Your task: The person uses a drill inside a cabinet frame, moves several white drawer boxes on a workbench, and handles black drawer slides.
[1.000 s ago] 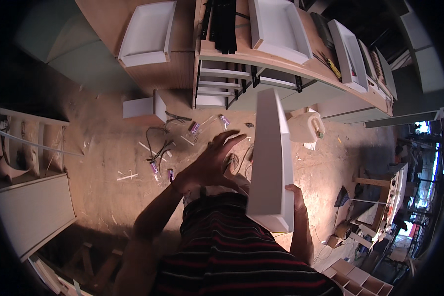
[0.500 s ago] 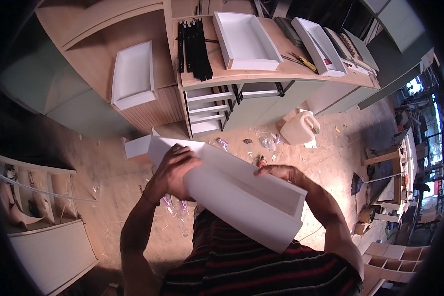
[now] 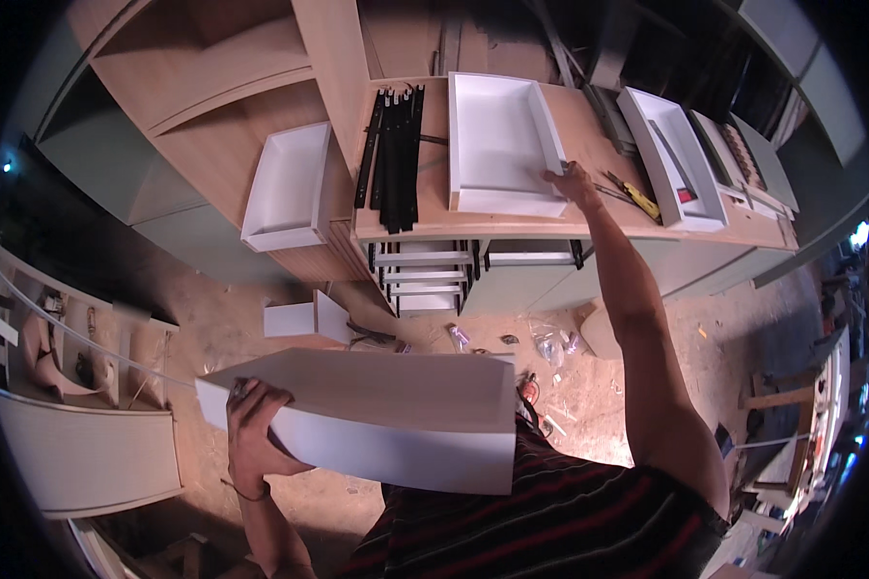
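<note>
My left hand (image 3: 253,423) grips the left end of a long white drawer box (image 3: 406,455), fingers over its near side wall. This box is held in front of my body, above the floor, its right end by my striped shirt. My right arm reaches forward to the worktop, where my right hand (image 3: 575,183) grips the near right corner of another white drawer (image 3: 500,199). That drawer lies flat, open side up. Black drawer slides (image 3: 396,164) lie in a bunch to its left. On its right are yellow-handled pliers (image 3: 644,201).
A narrow white drawer (image 3: 681,193) holding a tool stands on the worktop's right. Another white drawer (image 3: 290,188) sits in the wooden unit at left. Below is a cabinet with stacked drawers (image 3: 425,275). White panels (image 3: 304,318), a pale jug (image 3: 599,330) and scraps lie on the floor.
My right hand has let go of the held drawer box and moved forward to the drawer on the worktop. The held box has swung level and shifted left in my left hand.
</note>
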Tool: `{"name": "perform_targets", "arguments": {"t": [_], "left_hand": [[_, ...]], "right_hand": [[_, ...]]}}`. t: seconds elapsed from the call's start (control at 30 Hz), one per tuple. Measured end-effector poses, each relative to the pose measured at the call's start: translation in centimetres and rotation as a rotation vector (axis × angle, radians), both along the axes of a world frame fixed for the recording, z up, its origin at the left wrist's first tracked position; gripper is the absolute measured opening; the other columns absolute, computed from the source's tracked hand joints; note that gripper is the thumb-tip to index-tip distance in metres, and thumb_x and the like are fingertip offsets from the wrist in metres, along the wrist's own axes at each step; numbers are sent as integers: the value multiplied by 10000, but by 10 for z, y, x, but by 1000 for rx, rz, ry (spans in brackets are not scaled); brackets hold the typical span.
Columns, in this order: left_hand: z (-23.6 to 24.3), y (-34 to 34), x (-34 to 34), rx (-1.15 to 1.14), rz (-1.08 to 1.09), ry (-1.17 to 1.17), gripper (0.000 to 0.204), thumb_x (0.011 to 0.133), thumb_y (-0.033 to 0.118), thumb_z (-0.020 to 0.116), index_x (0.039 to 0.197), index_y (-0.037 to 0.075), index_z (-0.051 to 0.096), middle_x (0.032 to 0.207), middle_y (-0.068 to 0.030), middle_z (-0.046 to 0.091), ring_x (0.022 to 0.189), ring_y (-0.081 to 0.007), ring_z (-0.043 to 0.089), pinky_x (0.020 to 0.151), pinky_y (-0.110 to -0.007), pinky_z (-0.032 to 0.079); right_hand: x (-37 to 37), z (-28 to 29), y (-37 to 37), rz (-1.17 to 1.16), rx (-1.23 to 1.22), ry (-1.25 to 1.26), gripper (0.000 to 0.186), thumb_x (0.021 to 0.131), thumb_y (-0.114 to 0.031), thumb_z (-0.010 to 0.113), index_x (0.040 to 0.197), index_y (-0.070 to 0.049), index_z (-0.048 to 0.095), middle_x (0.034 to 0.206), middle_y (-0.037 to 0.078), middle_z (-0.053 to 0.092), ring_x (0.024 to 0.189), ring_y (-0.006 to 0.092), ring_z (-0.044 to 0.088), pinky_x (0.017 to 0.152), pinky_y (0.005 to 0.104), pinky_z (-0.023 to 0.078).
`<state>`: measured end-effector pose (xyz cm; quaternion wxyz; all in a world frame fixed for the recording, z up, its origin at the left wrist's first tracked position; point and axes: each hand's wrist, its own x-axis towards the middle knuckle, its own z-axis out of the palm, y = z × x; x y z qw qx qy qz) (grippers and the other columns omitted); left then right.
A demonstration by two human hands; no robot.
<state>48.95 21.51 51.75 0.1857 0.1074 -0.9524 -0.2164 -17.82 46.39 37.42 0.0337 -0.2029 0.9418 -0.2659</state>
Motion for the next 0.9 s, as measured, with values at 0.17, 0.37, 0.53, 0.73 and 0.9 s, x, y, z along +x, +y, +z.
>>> {"name": "perform_targets", "arguments": {"t": [0.17,0.37,0.53,0.73,0.9], "left_hand": [[39,62,-9,-147,327,-104,715,366,420,883,949,57,680,934,-134,661,949,-371,637,1007,-527,440],[83,111,-58,-148,564,-170,761,412,534,873,975,54,697,1009,-162,660,1038,-391,629,1084,-548,392],[106,119,-96,-249,519,-273,842,441,537,869,1064,2,685,1121,-240,666,1133,-454,614,1078,-517,415],[131,114,-162,-365,472,-251,800,417,548,865,1026,53,708,1083,-174,681,1140,-422,619,1138,-568,367],[149,109,-204,-324,413,-234,758,412,528,867,977,53,695,994,-153,667,1062,-392,636,1085,-539,400]], "right_hand": [[0,-30,-28,-2,35,121,398,785,-234,680,1129,-36,680,1074,269,711,1066,444,676,949,514,528],[-81,-6,37,34,-71,104,501,765,-267,752,1193,-16,688,1071,268,721,1012,419,707,922,490,554],[-156,2,52,12,-130,219,494,780,-284,744,1213,-52,696,1053,250,732,1019,421,711,890,493,568],[-252,12,43,-207,74,167,519,794,-330,707,1245,-75,670,1155,243,715,1101,435,680,937,515,548],[-272,-10,45,-238,33,137,462,826,-333,653,1188,-46,677,1186,251,702,1146,451,659,981,531,535]]}}
